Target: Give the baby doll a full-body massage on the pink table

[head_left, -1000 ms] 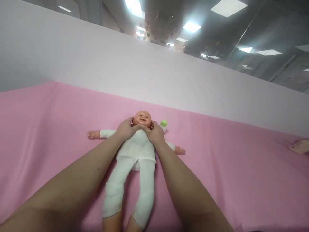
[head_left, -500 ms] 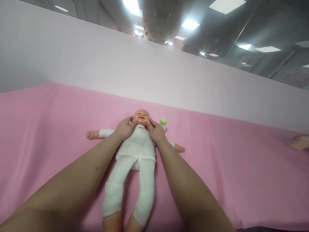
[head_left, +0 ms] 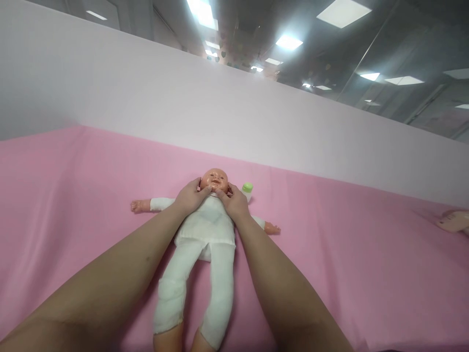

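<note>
Touching the doll's (head_left: 205, 230) chin, I have my left hand (head_left: 190, 196) and my right hand (head_left: 232, 203) on each side of its head. My fingers are bent softly and my thumbs meet under the chin. I press, I do not grab. The doll lies flat on its back in the middle of the pink sheet (head_left: 73, 195), arms out wide. Its head looks hard and smooth, its white body looks soft and floppy. I think it is light, best held at the chest. A bottle with a green cap (head_left: 247, 187) stands just beside my right hand.

Office: ceiling light panels (head_left: 344, 12), glass partition (head_left: 403, 73).
</note>
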Demonstrator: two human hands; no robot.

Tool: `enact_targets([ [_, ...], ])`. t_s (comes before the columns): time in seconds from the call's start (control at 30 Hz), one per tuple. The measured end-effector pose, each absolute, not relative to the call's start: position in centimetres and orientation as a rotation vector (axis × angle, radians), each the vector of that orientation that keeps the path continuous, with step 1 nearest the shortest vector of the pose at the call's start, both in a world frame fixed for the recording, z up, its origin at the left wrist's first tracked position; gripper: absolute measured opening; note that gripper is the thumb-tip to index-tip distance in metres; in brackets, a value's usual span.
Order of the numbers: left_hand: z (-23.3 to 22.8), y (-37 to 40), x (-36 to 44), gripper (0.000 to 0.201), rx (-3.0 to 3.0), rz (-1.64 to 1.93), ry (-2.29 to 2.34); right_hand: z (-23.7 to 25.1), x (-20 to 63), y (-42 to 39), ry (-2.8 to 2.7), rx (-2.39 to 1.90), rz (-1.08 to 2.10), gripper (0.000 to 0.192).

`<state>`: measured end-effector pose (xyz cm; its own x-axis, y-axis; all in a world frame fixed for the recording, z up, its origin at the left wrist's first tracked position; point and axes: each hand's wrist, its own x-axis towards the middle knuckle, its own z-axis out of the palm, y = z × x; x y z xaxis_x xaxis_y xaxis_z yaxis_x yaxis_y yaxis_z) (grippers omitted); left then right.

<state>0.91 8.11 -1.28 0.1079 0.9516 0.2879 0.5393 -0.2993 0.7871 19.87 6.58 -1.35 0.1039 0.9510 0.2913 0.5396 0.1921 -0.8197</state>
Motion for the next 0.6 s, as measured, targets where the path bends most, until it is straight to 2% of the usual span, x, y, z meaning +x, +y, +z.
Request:
enact_targets([
  [0.1, -1.12, 7.92, 0.90, 0.057, 1.900, 1.044, 1.391, -1.13, 19.63, 6.29, -1.538, -1.510, 0.584, 0.073],
  [0.2, -0.98, 7.82, 0.87, 0.057, 1.896, 1.033, 1.396, -1.10, 19.61, 6.22, -1.519, -1.543, 0.568, 0.072],
  [0.6, -1.34, 8.21, 0.74, 0.053, 1.915, 1.061, 1.426, -1.67, 20.24, 6.84, -1.569, -1.388, 0.598, 0.041],
])
